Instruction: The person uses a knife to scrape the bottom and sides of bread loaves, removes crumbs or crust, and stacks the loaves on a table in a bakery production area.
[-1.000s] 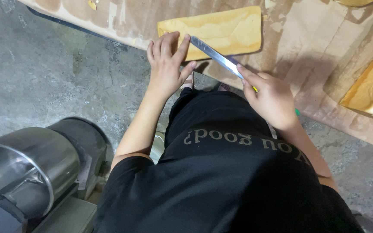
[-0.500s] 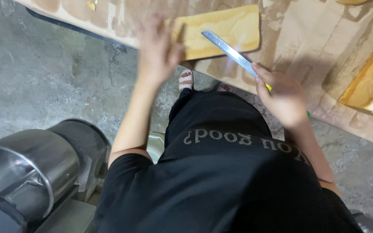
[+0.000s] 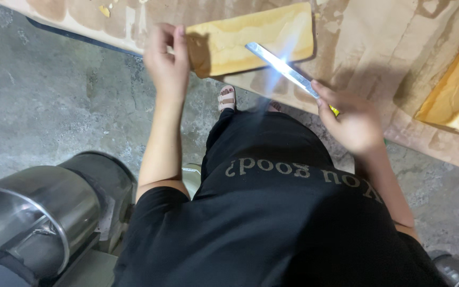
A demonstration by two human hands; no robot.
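While the left hand (image 3: 168,64) pinches the near left corner of a flat, pale yellow slab (image 3: 253,38) between thumb and fingers, the right hand (image 3: 353,123) is closed around the yellow handle of a long metal blade (image 3: 278,65), whose tip hangs over the slab. The slab lies on a brown paper-covered worktop (image 3: 378,48), with a thicker yellow block (image 3: 455,93) well apart at the right edge. A steel drum (image 3: 30,218) stands on the concrete floor (image 3: 54,106) at lower left.
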